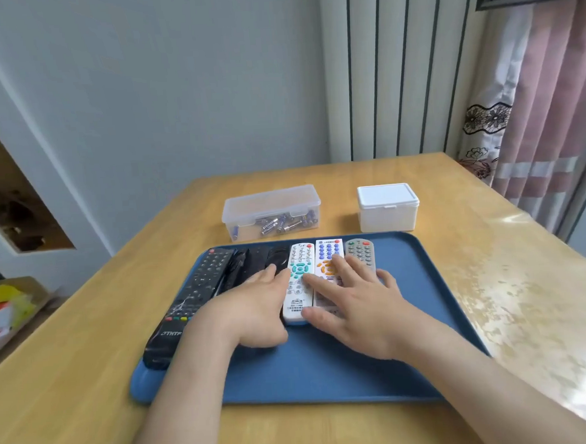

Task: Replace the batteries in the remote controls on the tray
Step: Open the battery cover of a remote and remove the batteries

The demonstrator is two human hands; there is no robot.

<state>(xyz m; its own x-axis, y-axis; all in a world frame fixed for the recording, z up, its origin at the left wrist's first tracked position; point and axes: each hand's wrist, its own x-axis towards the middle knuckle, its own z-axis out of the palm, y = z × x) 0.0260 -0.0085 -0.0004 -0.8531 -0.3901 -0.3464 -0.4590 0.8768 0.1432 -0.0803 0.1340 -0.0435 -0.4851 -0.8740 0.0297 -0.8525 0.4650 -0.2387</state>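
A blue tray (328, 367) holds several remote controls side by side. At the left lies a long black remote (190, 296), then smaller black remotes (253, 262). Right of them come a white remote with teal buttons (300, 283), a white remote with orange buttons (326, 257) and a grey remote (360, 252). My left hand (252, 310) rests flat on the black remotes, fingers touching the teal-button remote's left edge. My right hand (355, 303) lies spread over the orange-button and grey remotes, its thumb against the teal-button remote's lower end.
Behind the tray stand a clear lidded box (270, 211) holding several batteries and a closed white box (389, 212). The wooden table (89, 388) meets a wall at the back. A curtain (545, 103) hangs at the right; clutter sits low at the left.
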